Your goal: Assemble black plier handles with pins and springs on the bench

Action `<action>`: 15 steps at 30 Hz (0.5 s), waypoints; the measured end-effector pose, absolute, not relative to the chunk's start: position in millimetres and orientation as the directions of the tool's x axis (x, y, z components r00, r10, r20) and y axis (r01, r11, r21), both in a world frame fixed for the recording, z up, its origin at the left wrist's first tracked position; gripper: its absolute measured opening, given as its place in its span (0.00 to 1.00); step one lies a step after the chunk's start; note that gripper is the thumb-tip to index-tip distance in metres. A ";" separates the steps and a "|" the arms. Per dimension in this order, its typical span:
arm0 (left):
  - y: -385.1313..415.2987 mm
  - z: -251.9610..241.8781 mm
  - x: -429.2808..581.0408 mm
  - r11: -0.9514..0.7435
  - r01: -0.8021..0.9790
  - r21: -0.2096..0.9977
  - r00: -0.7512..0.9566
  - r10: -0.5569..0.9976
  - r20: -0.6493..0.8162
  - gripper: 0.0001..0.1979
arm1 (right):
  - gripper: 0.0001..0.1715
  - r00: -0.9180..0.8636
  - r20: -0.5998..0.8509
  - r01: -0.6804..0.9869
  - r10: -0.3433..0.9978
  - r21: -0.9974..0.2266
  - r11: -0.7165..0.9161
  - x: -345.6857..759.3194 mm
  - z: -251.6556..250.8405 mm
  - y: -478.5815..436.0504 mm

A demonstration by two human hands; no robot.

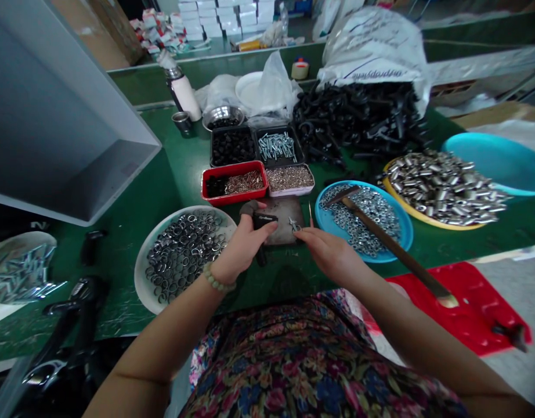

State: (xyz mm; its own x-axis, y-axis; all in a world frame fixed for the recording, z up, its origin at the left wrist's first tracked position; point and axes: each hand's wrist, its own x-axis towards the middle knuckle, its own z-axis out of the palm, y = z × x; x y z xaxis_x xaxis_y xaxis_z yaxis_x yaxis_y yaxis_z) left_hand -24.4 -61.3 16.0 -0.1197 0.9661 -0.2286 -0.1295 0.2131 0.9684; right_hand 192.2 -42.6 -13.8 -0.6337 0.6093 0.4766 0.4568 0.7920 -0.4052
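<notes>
My left hand (245, 241) is closed round a black plastic part (264, 219) with pale lettering, over the left side of a grey metal plate (282, 212). Finger covers show on that hand. At the plate's right edge, my right hand (322, 247) pinches a small shiny metal piece (293, 224), whose exact kind I cannot make out. A thin pointed tool (310, 213) lies just above the right fingers. Left of my left hand stands a white bowl (142, 273) of metal rings (180, 249). A blue bowl (407, 235) of small metal parts is right of my right hand.
A hammer (389, 244) rests across the blue bowl. Behind the plate are a red tray (235, 198) and a tray of small rivet-like pieces (290, 179). Black parts (358, 119) spill from a white sack (376, 43). A yellow bowl (450, 223) holds metal sleeves. A grey bin (71, 110) stands left.
</notes>
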 end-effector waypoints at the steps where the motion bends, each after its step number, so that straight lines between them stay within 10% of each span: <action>1: -62.0 18.7 -19.1 0.222 -0.190 0.956 -0.083 0.967 -0.241 0.21 | 0.24 -0.630 0.481 0.442 0.610 -0.423 0.791 190.3 -13.6 -43.6; 8: -58.8 20.7 -3.9 0.317 -0.375 0.871 0.124 0.949 -0.291 0.21 | 0.14 -0.431 0.371 0.096 0.823 -0.887 0.451 171.9 -22.5 -57.5; 15: -64.8 11.7 -23.7 0.283 0.023 0.959 0.247 0.928 -0.280 0.20 | 0.12 -0.667 0.263 0.146 0.697 -0.871 0.469 189.9 -25.7 -56.6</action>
